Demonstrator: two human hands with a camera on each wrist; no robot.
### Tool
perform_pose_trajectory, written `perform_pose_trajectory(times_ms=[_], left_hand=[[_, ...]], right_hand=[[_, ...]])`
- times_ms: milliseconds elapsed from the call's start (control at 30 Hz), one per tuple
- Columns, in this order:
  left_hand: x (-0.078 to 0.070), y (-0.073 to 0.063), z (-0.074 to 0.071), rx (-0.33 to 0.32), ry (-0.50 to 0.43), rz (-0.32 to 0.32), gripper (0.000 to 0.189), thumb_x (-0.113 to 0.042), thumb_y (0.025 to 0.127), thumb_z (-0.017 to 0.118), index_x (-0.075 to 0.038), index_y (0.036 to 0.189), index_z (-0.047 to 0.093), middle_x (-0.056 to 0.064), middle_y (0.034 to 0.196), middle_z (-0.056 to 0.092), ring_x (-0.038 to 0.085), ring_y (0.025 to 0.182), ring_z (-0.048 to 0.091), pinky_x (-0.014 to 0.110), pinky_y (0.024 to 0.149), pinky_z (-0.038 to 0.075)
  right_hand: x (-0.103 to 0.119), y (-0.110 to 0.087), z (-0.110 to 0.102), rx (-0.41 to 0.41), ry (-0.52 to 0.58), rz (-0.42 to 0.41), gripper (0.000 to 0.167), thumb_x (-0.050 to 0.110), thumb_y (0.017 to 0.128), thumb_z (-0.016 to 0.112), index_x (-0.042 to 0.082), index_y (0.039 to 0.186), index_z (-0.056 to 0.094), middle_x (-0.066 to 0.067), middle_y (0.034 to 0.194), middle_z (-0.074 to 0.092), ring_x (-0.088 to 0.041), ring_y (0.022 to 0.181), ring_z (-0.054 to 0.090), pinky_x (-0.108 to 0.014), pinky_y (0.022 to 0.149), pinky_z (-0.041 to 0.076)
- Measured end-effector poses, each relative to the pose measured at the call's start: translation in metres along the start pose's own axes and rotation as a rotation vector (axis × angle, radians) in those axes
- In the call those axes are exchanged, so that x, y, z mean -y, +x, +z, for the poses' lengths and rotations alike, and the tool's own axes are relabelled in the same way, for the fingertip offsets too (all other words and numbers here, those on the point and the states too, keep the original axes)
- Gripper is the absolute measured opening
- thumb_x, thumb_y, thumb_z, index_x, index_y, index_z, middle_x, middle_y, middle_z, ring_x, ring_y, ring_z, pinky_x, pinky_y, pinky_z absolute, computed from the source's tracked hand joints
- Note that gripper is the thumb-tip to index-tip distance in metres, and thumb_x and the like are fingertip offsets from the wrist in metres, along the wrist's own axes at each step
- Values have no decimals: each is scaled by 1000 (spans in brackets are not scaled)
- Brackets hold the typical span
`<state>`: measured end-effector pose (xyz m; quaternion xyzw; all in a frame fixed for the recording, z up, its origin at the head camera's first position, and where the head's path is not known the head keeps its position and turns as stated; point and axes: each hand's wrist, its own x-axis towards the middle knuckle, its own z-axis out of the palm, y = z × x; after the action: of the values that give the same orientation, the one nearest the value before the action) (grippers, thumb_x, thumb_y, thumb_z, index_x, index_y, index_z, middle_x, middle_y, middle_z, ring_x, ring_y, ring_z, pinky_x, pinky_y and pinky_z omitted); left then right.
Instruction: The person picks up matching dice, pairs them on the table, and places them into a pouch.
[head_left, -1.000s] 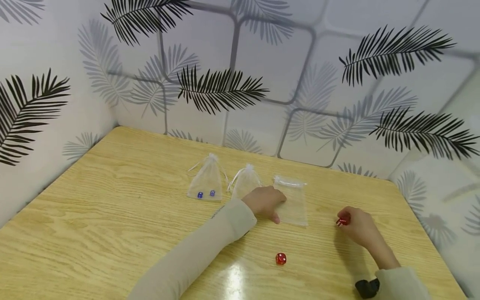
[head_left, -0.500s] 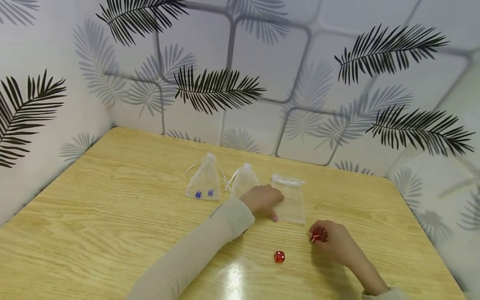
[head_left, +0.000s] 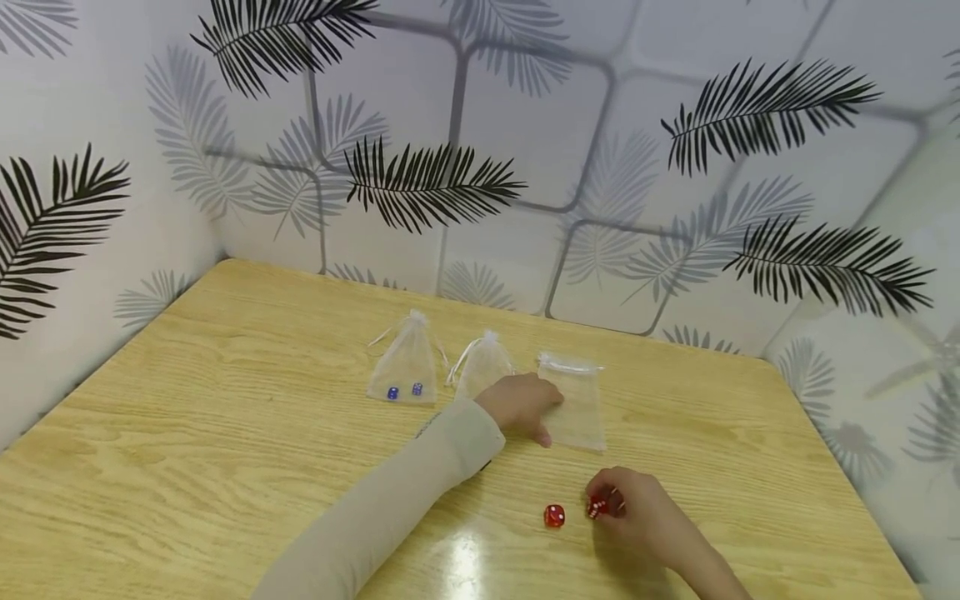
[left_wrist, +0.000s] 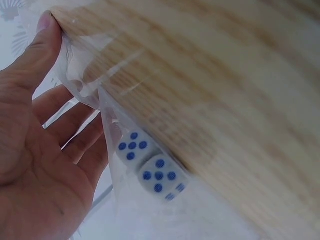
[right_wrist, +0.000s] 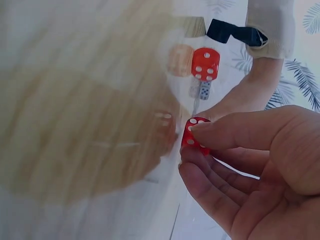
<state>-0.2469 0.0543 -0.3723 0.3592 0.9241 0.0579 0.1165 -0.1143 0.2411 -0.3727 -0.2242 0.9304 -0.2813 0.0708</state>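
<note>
My right hand (head_left: 630,508) pinches a red die (right_wrist: 190,135) between thumb and fingers, low above the table. Just left of it in the head view, a second red die (head_left: 554,516) sits on the wood. My left hand (head_left: 520,404) rests with extended fingers at the left edge of a flat sheer drawstring bag (head_left: 577,412). In the left wrist view, the left hand (left_wrist: 50,145) is beside two white dice (left_wrist: 159,175) with blue dots, seen through sheer fabric. The middle sheer bag (head_left: 480,371) is partly hidden by that hand.
Farther left stands a closed sheer bag (head_left: 402,367) holding two blue dice (head_left: 405,391). A wood-grain table (head_left: 225,467) lies under everything, with leaf-patterned walls (head_left: 517,242) at its back and sides.
My right hand has moved left and nearer the front with its red die, closing on the die lying on the table. The left hand has stayed in place.
</note>
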Motion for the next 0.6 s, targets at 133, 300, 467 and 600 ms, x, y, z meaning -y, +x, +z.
perform_pose_trajectory(times_ms=[133,300,467,600], left_hand=[[0,0,0,-5,-1,-4,67,-41,81,73,-17,139,50,-4,142,50,17,131,46,29,109,36],[1,1,1,1,-3,-8,67,-41,81,73,-18,140,49,-4,143,50,17,132,45,29,110,36],[1,3,2,5,2,2,67,-42,82,72,-18,140,49,-4,143,49,17,132,45,29,110,35],[2,4,2,7,-8,3,68,-43,82,72,-18,140,49,-4,143,49,17,132,44,29,110,35]], right_hand=[[2,0,2,40,32,-27,21,-11,74,69,4,89,65,-2,82,65,-10,68,60,-20,60,49],[3,1,2,73,56,-16,21,-11,75,68,4,89,64,-2,82,65,-11,69,61,-20,61,50],[3,0,1,84,74,-3,22,-12,75,67,4,89,64,-2,84,65,-13,70,62,-20,62,50],[2,-1,1,80,84,-6,22,-11,76,68,5,90,64,-1,85,65,-15,70,62,-20,62,50]])
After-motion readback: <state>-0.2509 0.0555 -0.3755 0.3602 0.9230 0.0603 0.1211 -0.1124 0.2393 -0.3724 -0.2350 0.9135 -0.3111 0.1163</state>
